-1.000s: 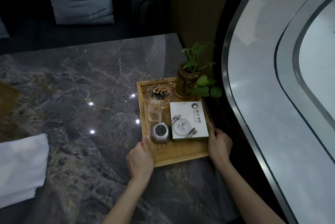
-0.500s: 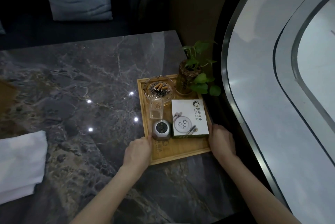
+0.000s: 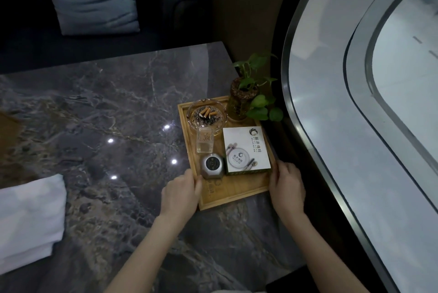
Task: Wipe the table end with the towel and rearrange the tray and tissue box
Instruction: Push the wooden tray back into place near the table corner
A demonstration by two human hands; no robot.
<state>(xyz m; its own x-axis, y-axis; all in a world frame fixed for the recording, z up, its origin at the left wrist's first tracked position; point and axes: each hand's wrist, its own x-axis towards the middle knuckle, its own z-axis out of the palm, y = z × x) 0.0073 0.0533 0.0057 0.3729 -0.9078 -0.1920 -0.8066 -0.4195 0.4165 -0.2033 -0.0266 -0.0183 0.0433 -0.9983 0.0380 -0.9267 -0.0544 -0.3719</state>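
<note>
Both hands, left hand (image 3: pixel 181 192) and right hand (image 3: pixel 285 183), clasp the tray (image 3: pixel 233 194) sides; slide it level toward twelve o'clock so the plant (image 3: pixel 244 100) stays upright

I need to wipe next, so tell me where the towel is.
The towel lies folded at the left edge of the head view, on the table, well left of the left hand and the tray.

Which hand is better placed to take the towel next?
Left, probably. The left hand is at the tray's left edge, on the side where the folded towel lies. The right hand is at the far edge, near the wall.
</note>
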